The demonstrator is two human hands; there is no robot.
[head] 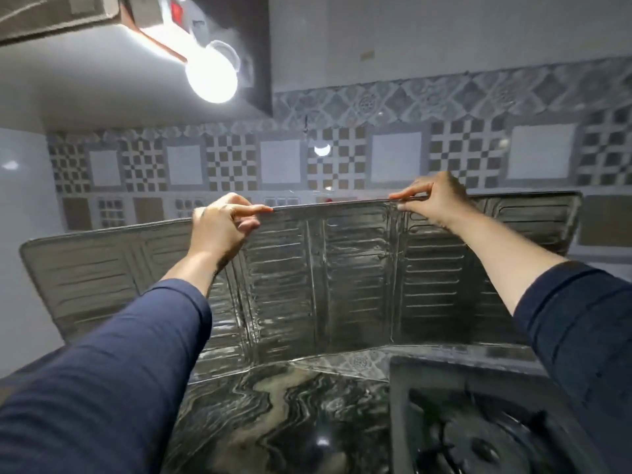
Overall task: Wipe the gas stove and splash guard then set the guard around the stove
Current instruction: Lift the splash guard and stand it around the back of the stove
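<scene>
A silver folding foil splash guard (355, 282) stands upright on the dark marbled counter (273, 412), spread wide against the tiled wall. My left hand (222, 227) pinches its top edge left of centre. My right hand (434, 200) pinches the same edge further right. Both wings of the guard reach out past my arms. The gas stove (478, 432) sits at the lower right, in front of the guard, its black burner grate partly cut off by the frame.
Patterned wall tiles (342, 159) run behind the guard. A lit bulb (210, 77) hangs from a shelf at the upper left, close to my head. A white wall (20, 200) closes the left side.
</scene>
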